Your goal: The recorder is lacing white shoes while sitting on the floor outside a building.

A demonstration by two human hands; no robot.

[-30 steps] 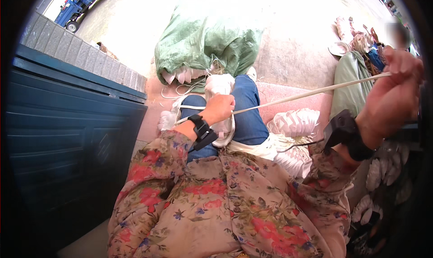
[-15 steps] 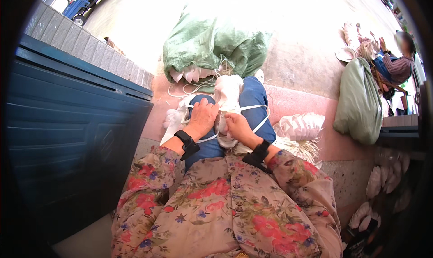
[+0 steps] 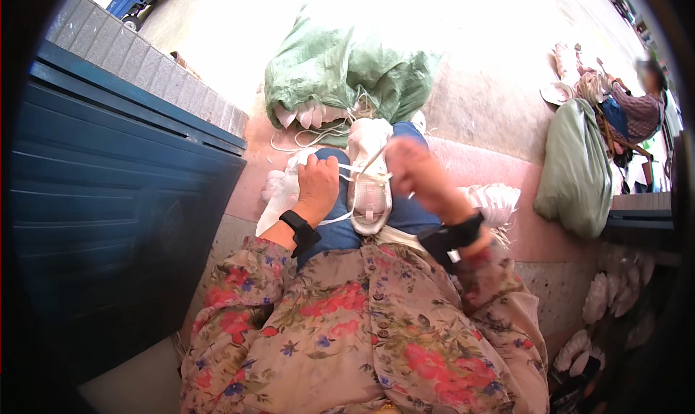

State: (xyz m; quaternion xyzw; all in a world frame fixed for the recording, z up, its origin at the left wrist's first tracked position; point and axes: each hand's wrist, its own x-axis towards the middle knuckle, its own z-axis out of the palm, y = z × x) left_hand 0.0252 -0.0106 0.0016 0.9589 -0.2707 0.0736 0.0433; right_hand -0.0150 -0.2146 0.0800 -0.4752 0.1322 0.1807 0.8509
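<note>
A white shoe [image 3: 371,201] lies lengthwise between my blue-trousered knees, its toe toward my body. A thin white shoelace [image 3: 353,169] crosses its upper, and a loose length trails on the left. My left hand [image 3: 318,187] is closed on the lace at the shoe's left edge, over my left knee. To the right of the shoe, my right hand [image 3: 422,173] is raised and blurred by motion. It looks closed, with a strand of lace running from it to the shoe; the fingertips do not show clearly.
Ahead lies a green woven sack [image 3: 326,73] spilling white shoe pieces. Stacked white pieces [image 3: 496,202] lie by my right knee, more [image 3: 279,189] by my left. A dark blue door panel [image 3: 123,218] stands left. At right are a full sack [image 3: 577,169] and a seated person [image 3: 637,113].
My right hand has moved from the shoe up and to the right, uncovering the shoe's toe. My left hand has drawn slightly back and left of the shoe.
</note>
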